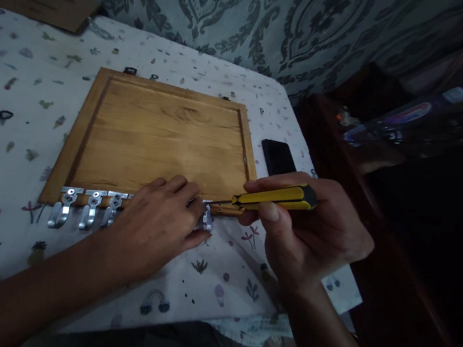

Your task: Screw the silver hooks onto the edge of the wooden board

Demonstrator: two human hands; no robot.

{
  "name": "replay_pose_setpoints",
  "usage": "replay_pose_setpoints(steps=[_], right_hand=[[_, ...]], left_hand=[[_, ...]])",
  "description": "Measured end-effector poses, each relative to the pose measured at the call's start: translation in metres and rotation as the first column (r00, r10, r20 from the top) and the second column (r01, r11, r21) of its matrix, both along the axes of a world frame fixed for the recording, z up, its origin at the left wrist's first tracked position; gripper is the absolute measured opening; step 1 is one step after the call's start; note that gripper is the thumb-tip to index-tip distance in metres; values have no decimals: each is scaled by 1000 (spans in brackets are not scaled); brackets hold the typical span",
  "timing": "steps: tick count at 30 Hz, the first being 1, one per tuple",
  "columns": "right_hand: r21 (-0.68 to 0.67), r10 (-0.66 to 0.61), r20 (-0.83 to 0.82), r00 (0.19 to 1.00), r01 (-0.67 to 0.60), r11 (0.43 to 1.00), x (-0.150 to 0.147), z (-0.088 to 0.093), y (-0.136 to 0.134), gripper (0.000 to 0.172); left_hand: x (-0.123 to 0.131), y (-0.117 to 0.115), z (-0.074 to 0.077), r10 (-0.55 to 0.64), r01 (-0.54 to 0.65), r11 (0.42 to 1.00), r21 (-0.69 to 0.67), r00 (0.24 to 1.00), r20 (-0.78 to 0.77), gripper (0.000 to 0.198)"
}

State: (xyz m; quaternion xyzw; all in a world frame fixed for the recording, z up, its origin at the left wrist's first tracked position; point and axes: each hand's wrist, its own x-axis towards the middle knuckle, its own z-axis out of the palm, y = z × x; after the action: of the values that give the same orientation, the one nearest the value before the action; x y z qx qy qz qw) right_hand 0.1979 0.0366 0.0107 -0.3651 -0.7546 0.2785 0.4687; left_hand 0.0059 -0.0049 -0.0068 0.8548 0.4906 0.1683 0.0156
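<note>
My right hand (312, 234) grips a yellow-and-black screwdriver (273, 196), held nearly level with its thin shaft pointing left. The tip reaches a metal hook (208, 220) on the front edge of a framed wooden board (169, 132). Bent over that edge, my left hand (162, 216) has its thumb and fingers closed about the same hook, covering much of it. To its left, several silver hooks sit along the edge, among them an outer one (65, 206) and its neighbour (92, 210), their curved ends hanging toward me. Any screw under the tip is hidden.
A black phone (279, 157) lies right of the board on the patterned tablecloth (19, 113). Brown cardboard (37, 0) rests at the back left. Beyond the table's right edge is a plastic bottle (407, 116) near dark red wooden furniture (366, 179).
</note>
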Motion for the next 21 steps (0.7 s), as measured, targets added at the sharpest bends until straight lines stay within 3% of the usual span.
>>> replay_pose_setpoints(steps=[3, 8, 12, 21], right_hand=[[67, -13, -104, 995, 20, 998, -5, 6, 1, 12], [-123, 76, -158, 985, -96, 988, -5, 15, 2, 15], [-158, 165, -146, 976, -187, 970, 1, 17, 1, 25], [84, 37, 17, 999, -38, 996, -1, 8, 2, 10]], left_hand=[[0, 0, 0, -8, 8, 1000, -15, 1000, -5, 26], [0, 0, 2, 7, -9, 998, -60, 1000, -25, 26], [-1, 0, 1, 2, -5, 998, -58, 999, -42, 28], [-1, 0, 0, -8, 7, 1000, -23, 999, -35, 27]])
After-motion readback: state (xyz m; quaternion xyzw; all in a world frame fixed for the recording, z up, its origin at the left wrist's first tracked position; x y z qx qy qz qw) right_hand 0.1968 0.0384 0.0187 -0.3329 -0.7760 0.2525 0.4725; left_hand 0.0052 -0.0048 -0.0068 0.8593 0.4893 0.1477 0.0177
